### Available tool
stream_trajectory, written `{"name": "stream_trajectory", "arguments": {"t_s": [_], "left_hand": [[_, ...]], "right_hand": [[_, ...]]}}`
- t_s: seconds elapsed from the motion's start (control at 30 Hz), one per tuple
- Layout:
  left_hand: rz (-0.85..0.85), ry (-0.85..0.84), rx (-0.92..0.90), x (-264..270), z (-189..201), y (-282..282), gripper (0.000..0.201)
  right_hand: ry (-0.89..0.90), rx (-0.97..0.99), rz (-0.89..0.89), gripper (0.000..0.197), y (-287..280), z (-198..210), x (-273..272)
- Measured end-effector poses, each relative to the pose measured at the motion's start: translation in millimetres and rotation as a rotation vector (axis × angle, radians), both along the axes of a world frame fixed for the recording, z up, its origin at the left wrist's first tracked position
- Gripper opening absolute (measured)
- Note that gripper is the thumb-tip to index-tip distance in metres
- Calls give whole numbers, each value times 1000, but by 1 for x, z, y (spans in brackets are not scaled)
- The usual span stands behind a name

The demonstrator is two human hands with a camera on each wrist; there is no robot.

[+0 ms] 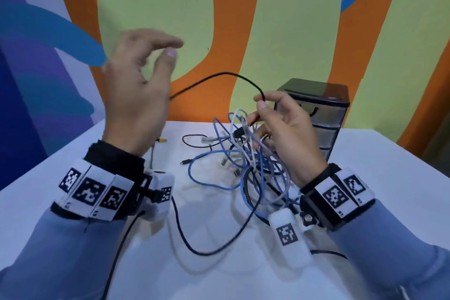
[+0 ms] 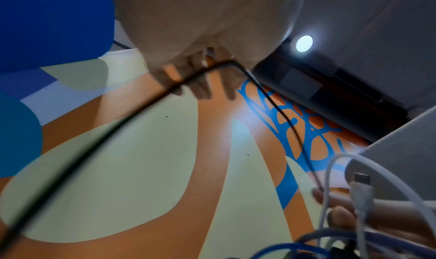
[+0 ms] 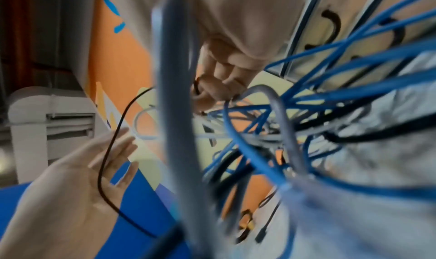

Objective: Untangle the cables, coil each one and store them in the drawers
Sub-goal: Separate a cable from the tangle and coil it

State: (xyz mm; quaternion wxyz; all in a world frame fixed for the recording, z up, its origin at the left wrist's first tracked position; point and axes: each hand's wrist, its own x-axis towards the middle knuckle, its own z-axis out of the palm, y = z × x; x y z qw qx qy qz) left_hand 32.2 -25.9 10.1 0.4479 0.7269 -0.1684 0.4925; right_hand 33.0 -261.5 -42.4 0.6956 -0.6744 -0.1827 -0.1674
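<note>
- Black cable (image 1: pixel 226 75) is seen in the head view as an arc in the air between the two hands, above the white table (image 1: pixel 73 178). It is pinched by thumb and forefinger of the right hand (image 1: pixel 287 134), and some loops of the tangle (image 1: pixel 243 165) of blue, white and black cables hang from the same hand. The left hand (image 1: pixel 138 85) is raised with fingers loosely spread; the cable passes behind its palm, and no closed grip is seen. The drawer unit (image 1: pixel 321 114) stands at the back right, its drawers closed.
- Seen from the left wrist view, the black cable (image 2: pixel 94 147) is laid across the loosely bent fingers (image 2: pixel 202 87) of the left hand and is not pinched.
- Seen from the right wrist view, the fingers (image 3: pixel 219 87) of the right hand are closed on the black cable (image 3: pixel 106 151), which runs over the open left palm (image 3: pixel 78 184). The tangle (image 3: pixel 306 113) is blurred.
- Untangling is judged to be the step in hand: one black cable is being drawn out. No cable is coiled or stored yet.
- For the next move, the free length must be followed to its knot and pulled through slowly, so that the loops are not tightened.
</note>
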Motion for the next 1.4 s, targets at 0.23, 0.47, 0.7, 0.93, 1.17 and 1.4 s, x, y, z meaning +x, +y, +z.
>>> {"name": "stream_trajectory", "arguments": {"t_s": [0.23,0.47,0.7,0.93,1.17,1.4], "left_hand": [[-310,190,258,-12,-15,-37,52],[-287,78,-31,-9,-9,-23,13],[-300,-196,-342,-14,0,-20,14],[305,84,90,1,-3,12,13],[-88,677,713,-1,-12,4,23],[-489,961,732,-18,-11,-15,24]], "right_hand": [[-177,-160,51,15,9,-7,1],[-86,-328,232,36,11,-6,-5],[-79,-681,129,57,10,-12,-3],[-53,-728,-72,54,-10,-14,9],[-11,-825,-238,38,-16,-11,11],[-222,-850,-23,49,-14,-1,0]]}}
